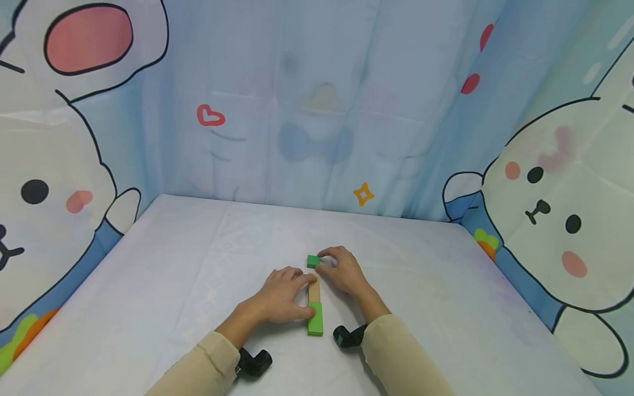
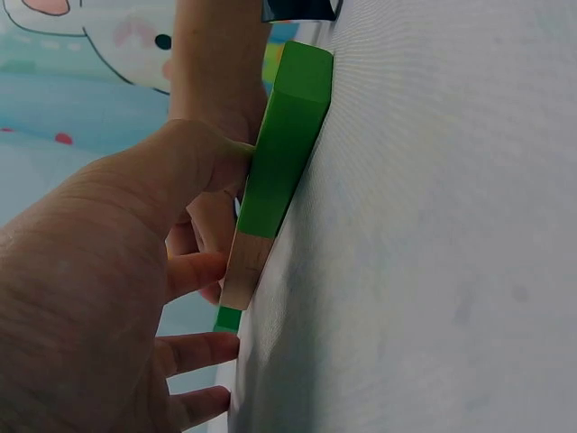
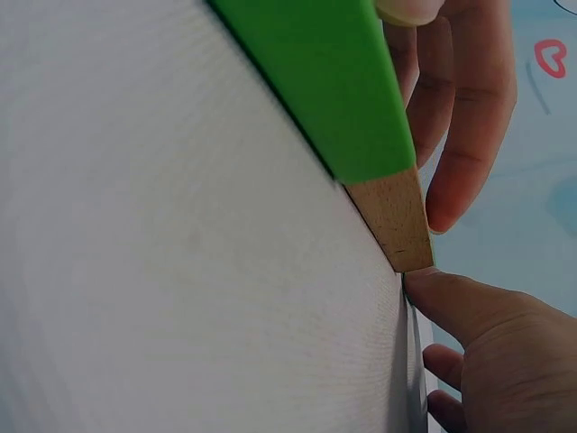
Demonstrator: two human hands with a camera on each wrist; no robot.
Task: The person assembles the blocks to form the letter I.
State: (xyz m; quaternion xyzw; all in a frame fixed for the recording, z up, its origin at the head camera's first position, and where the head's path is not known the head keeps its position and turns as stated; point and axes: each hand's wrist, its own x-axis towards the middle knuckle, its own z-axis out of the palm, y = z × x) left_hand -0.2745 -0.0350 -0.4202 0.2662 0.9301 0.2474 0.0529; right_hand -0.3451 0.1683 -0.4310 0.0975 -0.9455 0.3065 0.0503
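Three blocks lie in a line on the white tabletop: a green block [image 1: 315, 325] nearest me, a bare wooden block [image 1: 314, 293] in the middle and a small green block [image 1: 312, 262] at the far end. My left hand [image 1: 283, 297] has its fingers spread on the left side, thumb on the near green block and index finger at the wooden block. At the far end, my right hand [image 1: 344, 270] pinches the small green block between thumb and index finger. In the right wrist view the right thumb [image 3: 451, 302] hides that block, close to the wooden block's end.
The white-covered tabletop [image 1: 436, 286] stretches around the blocks. A pale blue curtain [image 1: 277, 66] printed with cartoon animals stands behind and at both sides. Black wrist devices [image 1: 256, 363] sit under both sleeves, just above the table.
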